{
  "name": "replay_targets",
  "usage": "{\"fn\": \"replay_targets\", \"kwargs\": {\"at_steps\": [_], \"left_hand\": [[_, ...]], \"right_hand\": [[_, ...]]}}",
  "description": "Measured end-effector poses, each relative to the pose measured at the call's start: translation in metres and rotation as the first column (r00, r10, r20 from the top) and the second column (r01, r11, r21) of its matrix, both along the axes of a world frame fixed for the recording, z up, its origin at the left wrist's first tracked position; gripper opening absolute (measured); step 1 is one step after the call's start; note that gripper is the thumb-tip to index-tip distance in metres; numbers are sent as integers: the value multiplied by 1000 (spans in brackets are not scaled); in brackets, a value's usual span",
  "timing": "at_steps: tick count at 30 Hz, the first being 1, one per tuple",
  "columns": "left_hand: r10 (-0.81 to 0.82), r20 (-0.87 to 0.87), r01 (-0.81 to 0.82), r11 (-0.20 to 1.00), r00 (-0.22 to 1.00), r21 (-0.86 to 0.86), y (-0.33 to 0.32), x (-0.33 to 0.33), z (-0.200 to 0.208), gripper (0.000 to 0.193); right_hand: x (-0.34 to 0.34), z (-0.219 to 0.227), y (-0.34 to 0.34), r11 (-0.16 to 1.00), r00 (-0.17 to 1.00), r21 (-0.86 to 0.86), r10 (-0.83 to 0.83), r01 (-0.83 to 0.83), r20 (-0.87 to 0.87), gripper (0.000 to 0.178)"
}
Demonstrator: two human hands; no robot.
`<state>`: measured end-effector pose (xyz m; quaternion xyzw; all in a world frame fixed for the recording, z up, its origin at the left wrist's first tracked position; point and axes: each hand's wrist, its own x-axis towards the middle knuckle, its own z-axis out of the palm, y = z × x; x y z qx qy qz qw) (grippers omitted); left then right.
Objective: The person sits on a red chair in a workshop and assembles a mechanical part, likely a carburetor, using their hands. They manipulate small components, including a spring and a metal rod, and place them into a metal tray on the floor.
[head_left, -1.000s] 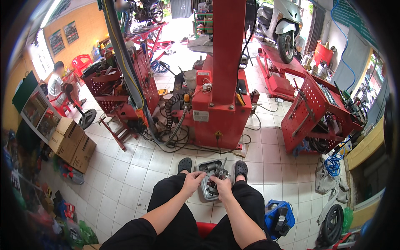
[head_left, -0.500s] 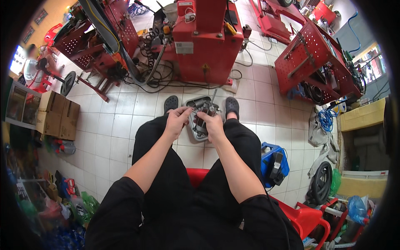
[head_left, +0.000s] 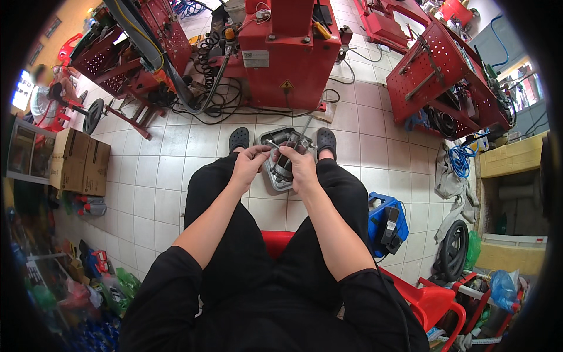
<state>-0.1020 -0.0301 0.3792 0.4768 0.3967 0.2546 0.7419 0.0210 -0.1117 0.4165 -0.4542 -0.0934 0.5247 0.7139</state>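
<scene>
Between my feet a grey metal tray (head_left: 282,186) rests on the tiles, with dark and silvery metal parts (head_left: 284,166) in it. A thin metal rod (head_left: 307,125) sticks up from its far end. My right hand (head_left: 301,168) is closed over the tray, pinching a small slim metal piece (head_left: 272,143) with a pale tip between thumb and fingers. Close beside it, at the tray's left edge, my left hand (head_left: 248,167) has its fingertips pressed together. Whatever they hold, if anything, is too small to make out.
A red machine (head_left: 281,70) with cables on the floor stands ahead. Red perforated racks (head_left: 419,79) flank it. Cardboard boxes (head_left: 79,161) sit at left; a blue case (head_left: 387,223) lies by my right leg, near a red chair (head_left: 431,302). A person (head_left: 44,97) is at far left.
The small metal piece's pale tip shows more plainly now, pointing away above my fingers. Both hands stay close together over the tray, and the view has shifted slightly.
</scene>
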Motion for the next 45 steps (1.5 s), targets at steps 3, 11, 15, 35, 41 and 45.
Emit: {"fn": "replay_targets", "kwargs": {"at_steps": [3, 11, 15, 35, 41, 45], "left_hand": [[12, 147, -1, 998, 989, -69, 5, -6, -3, 24], [9, 13, -9, 999, 1000, 31, 2, -5, 3, 22], [34, 132, -37, 999, 991, 23, 2, -4, 3, 22], [-9, 194, 11, 1000, 981, -7, 1, -3, 6, 22], [-60, -43, 66, 985, 997, 162, -4, -2, 5, 24], [-13, 127, 12, 1000, 992, 8, 0, -7, 5, 27]], "right_hand": [[4, -6, 1, 1000, 999, -10, 22, -22, 29, 15], [3, -5, 0, 999, 998, 26, 23, -25, 58, 15], [-2, 1, 0, 999, 999, -33, 3, -1, 37, 11], [5, -3, -2, 999, 996, 9, 38, -39, 76, 19], [2, -3, -1, 999, 997, 40, 17, -20, 80, 20], [6, 3, -3, 999, 999, 27, 22, -23, 29, 18]]}}
